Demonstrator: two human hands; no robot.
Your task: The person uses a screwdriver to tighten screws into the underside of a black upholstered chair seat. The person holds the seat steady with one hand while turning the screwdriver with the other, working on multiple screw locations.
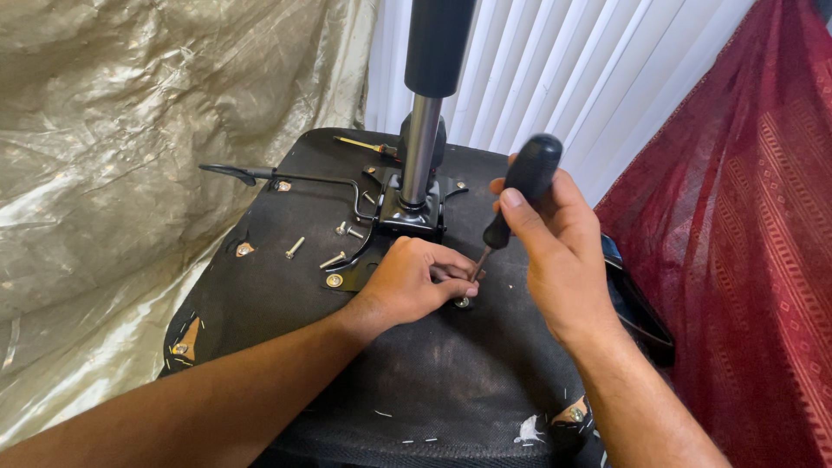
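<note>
An upturned office chair seat (433, 364) with a black fabric underside lies before me. A black metal mounting plate (407, 217) with a chrome gas cylinder (420, 147) stands on it. My right hand (555, 243) grips a black-handled screwdriver (524, 186), its tip down on a screw (464, 302) at the plate's near right corner. My left hand (416, 282) rests on the seat with its fingertips pinched at the screwdriver shaft just above that screw.
Loose bolts (295, 247) lie on the seat left of the plate, next to a black lever rod (286, 178). Another screwdriver (364, 146) lies behind the cylinder. A crinkled plastic sheet (130, 173) hangs left, white blinds (572, 78) behind, a red patterned cloth (754, 243) right.
</note>
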